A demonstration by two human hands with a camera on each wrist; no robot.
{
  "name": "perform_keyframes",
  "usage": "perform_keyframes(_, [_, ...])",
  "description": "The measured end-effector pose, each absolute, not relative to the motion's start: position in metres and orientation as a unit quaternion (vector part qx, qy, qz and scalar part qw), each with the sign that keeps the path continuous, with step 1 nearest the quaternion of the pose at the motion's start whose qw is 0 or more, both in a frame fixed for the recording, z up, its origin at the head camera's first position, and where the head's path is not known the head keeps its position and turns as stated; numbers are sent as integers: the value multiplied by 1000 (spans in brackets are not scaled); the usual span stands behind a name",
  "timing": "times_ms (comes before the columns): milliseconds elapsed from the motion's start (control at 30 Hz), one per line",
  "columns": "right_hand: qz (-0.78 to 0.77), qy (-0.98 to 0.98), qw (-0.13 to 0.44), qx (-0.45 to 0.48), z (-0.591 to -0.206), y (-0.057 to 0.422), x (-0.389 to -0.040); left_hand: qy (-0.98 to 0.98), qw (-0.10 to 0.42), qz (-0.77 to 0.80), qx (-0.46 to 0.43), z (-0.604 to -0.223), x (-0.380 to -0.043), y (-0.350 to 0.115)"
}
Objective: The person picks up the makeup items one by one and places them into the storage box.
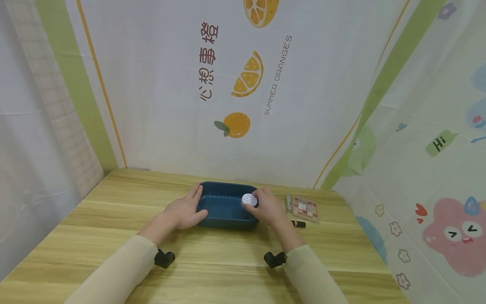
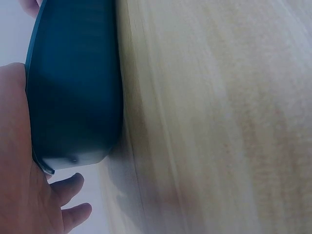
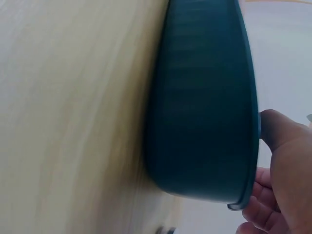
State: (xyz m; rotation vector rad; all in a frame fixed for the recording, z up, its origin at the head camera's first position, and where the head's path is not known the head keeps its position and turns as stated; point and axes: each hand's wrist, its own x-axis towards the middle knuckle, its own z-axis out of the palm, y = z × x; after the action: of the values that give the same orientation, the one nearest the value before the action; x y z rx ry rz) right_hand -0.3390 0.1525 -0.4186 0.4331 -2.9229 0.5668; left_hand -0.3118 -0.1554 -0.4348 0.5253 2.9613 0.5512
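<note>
A dark teal rectangular bin (image 1: 228, 223) stands on the wooden table. My left hand (image 1: 184, 212) rests on its left end, fingers fairly straight and thumb over the near rim; in the left wrist view the bin's side (image 2: 73, 87) shows beside that hand. Over the right end of the bin, my right hand (image 1: 270, 206) pinches a small round container with a whitish top (image 1: 248, 199) between thumb and fingers. From the right wrist view, the bin wall (image 3: 204, 107) hides the round container, while the thumb (image 3: 278, 126) appears at the rim.
Right of the bin lie a checkered makeup palette (image 1: 306, 209), a small greyish tube (image 1: 289, 204) and a black lipstick-like tube (image 1: 299, 224), partly behind the right wrist. A printed curtain (image 1: 163, 105) hangs along the table's back edge.
</note>
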Motion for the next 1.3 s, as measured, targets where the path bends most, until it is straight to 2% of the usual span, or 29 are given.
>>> perform_keyframes(867, [112,-984,57,125,-430,140,-354,962,43,201,179,-444,-317,-159])
perform_keyframes(1300, [81,-988,77,109,-433,134,-356,962,48,200,178,-442,-317,-158])
